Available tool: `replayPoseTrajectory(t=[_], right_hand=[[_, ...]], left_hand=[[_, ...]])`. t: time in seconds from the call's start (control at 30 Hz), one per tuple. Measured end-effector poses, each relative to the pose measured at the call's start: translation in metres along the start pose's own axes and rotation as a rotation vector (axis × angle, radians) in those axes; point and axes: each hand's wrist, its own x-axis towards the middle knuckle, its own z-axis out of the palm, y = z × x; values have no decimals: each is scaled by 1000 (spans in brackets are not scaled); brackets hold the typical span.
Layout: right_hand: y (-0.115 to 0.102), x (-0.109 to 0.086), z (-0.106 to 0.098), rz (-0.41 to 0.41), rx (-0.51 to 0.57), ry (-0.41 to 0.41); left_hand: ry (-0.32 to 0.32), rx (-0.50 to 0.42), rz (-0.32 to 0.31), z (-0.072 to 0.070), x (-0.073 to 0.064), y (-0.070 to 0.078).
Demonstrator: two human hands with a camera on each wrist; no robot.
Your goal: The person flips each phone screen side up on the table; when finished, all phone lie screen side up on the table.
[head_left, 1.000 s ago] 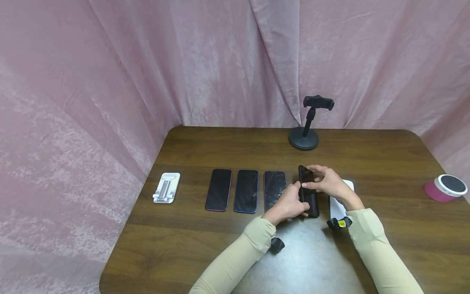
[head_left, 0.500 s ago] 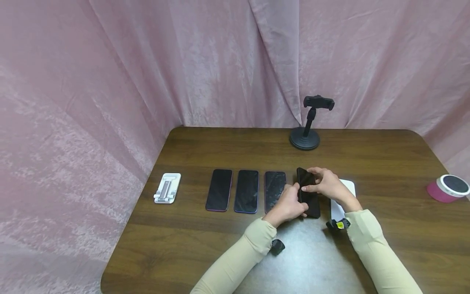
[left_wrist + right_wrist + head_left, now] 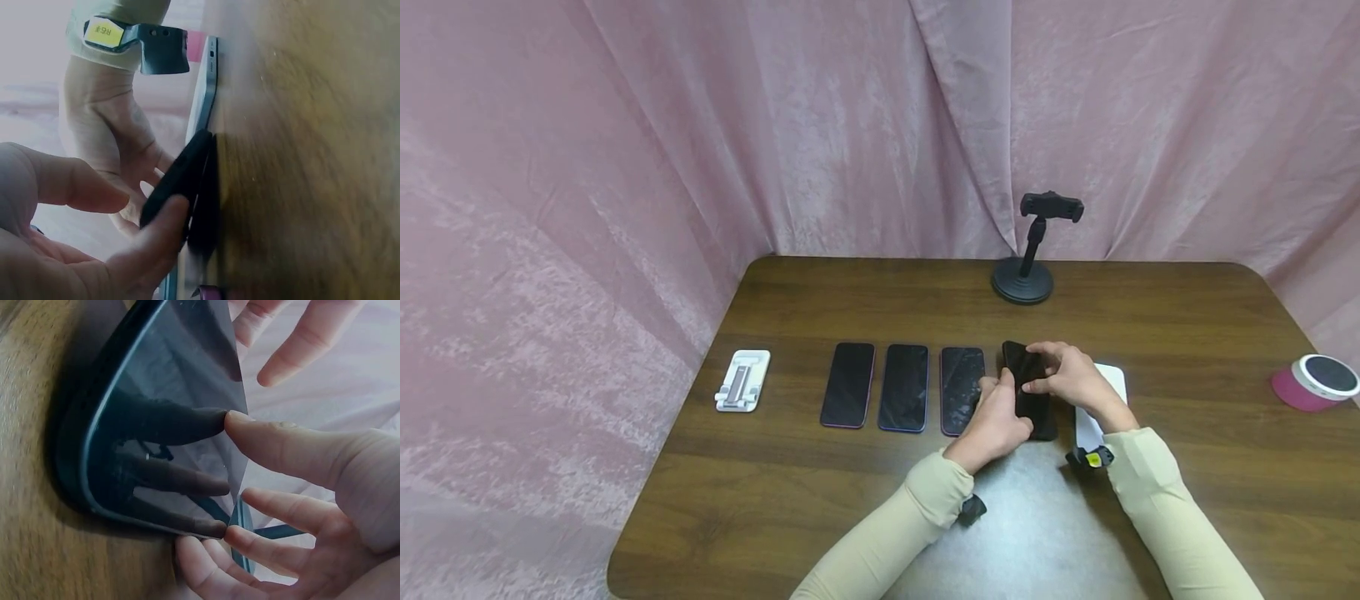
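Note:
A black smartphone (image 3: 1021, 367) is held tilted by both hands, its left side close to the tabletop. My left hand (image 3: 996, 425) grips its left side low down; in the left wrist view a left finger (image 3: 159, 234) lies against the phone's edge. From the right, my right hand (image 3: 1072, 377) holds the far end. In the right wrist view, a thumb (image 3: 281, 444) meets the phone's glossy face (image 3: 156, 444), which mirrors the fingers. Beneath the phone is a dark wedge (image 3: 206, 212); whether it is shadow or a second slab I cannot tell.
Three phones (image 3: 847, 385) lie in a row left of the hands. A white slab (image 3: 1088, 429) lies partly under the right wrist. A folded white stand (image 3: 742, 381) is at left, a black phone holder (image 3: 1022, 279) at back, and a pink-and-white round object (image 3: 1315, 383) at right.
The black smartphone has shifted slightly left and tipped flatter. Both hands keep hold of it, the left hand moving a little to the right. The other things stay in place.

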Motion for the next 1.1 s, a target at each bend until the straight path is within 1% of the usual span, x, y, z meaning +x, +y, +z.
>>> replayPoseTrajectory(t=[0.1, 0.17, 0.3, 0.47, 0.6, 0.77, 0.93, 1.1], right_hand=[[0, 1, 1, 18, -8, 5], [-1, 1, 1, 28, -9, 3], [-3, 2, 2, 34, -7, 13], [-4, 2, 6, 16, -69, 48], [-4, 3, 9, 14, -128, 64], [-6, 2, 13, 11, -165, 78], [-7, 3, 15, 7, -181, 82], [-8, 3, 16, 19, -180, 73]], left_hand=[[-14, -3, -24, -1, -2, 2], [-19, -6, -27, -1, -2, 3], [-14, -25, -43, 0, -4, 5], [-16, -30, -78, 4, -8, 7], [-20, -3, -82, 7, -11, 6], [-34, 11, -83, 9, -13, 5], [-57, 0, -97, 10, -15, 6], [-74, 12, -98, 10, -16, 8]])
